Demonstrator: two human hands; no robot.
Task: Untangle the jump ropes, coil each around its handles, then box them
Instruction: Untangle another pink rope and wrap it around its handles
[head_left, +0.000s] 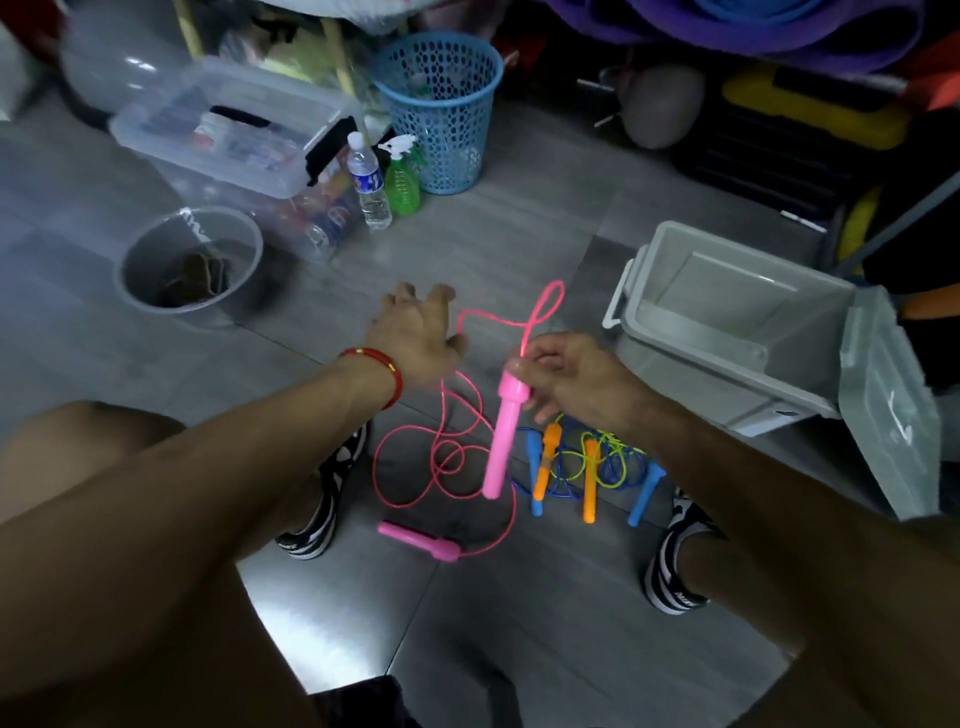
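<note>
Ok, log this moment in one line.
stage: untangling | right hand: holds pink handle | left hand: at pink cord | other ropes: tangled | grey box: open

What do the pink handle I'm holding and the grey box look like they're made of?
Pink handle: probably moulded plastic, smooth, with a uniformly bright colour. Grey box: probably rigid plastic, dull finish, with moulded ridges inside.

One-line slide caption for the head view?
Right hand holds a pink plastic jump-rope handle, left hand at its thin pink cord; open grey plastic box beside.

Left hand (415, 332) fingers motion-blurred; pink cord (464, 318) vanishes behind it; clear bin (156, 140) contents unreadable.
</note>
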